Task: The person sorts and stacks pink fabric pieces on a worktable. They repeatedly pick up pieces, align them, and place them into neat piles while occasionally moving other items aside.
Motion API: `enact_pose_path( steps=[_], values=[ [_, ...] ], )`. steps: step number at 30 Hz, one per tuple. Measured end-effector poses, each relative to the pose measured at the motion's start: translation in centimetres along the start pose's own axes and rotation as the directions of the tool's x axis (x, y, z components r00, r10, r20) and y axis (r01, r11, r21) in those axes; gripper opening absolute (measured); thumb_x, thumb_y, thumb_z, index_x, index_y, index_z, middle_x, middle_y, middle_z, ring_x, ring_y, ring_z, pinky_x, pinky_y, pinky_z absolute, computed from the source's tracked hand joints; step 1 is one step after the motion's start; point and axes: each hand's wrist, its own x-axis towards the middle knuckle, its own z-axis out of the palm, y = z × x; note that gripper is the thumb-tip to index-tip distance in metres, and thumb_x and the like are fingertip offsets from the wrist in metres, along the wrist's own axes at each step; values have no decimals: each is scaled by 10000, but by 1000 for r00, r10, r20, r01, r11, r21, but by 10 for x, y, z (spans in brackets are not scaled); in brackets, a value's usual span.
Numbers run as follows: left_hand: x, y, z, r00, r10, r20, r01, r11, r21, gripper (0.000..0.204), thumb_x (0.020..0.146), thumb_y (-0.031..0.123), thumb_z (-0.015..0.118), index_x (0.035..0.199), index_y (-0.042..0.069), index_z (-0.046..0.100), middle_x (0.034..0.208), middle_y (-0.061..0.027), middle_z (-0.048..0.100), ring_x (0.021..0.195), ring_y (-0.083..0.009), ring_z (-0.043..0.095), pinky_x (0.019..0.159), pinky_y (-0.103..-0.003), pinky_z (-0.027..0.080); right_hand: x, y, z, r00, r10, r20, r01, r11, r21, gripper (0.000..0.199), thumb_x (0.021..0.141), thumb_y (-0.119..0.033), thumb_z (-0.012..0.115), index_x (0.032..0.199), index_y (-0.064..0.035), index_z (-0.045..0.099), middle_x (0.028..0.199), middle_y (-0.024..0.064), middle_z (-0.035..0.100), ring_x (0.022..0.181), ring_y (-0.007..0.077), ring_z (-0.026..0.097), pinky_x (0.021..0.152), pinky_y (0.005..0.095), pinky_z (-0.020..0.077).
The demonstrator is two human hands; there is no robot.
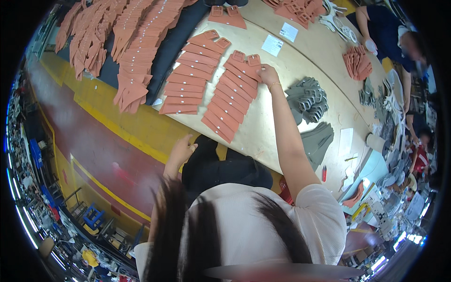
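At the far left, the heaped terracotta pieces (152, 37) overlap loosely on a dark surface (177, 44), so a brushing sleeve could probably make their near end slide. Next along, the left row of terracotta pieces (190, 80) and the right row of terracotta pieces (229, 98) each overlap like shingles and end close to the near edge of the table (292, 60); a tug on one piece could drag its neighbours out of line or tip the lowest ones over that edge. The buckles (254, 59) at the right row's far end might catch on each other if pulled sideways, and farther right the forearm could knock the grey-green buckled pieces (307, 98) beside it. As for the hands, the left hand (181, 151) hangs off the table near the dark trousers (211, 171), fingers loosely apart and holding nothing, with both rows beyond it. The right row lies between the two hands; the right hand (268, 75) is at its far right end, bent fingers against the buckled piece there, though whether they pinch it I cannot tell.
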Motion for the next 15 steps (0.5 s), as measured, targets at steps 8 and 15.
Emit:
enact_pose_path(
  steps=[8,15],
  values=[
    [10,-63,-23,990,-27,135,28,1000,-6,540,833,290,652,1275,21,500,1094,-242,613,1031,-371,590,879,-424,466,-24,-1,7,930,-168,-327,87,965,-248,544,769,-243,684,1255,-50,533,1114,207,581,1013,341,582,888,393,463],
    [47,-104,-124,923,177,341,-284,912,297,517,843,326,622,1255,30,522,1142,-238,604,1070,-384,574,950,-434,440,-143,-25,72,694,-314,-648,122,938,-324,424,791,-149,650,1187,-45,541,1141,191,535,1075,355,501,912,437,414]
  ],
)
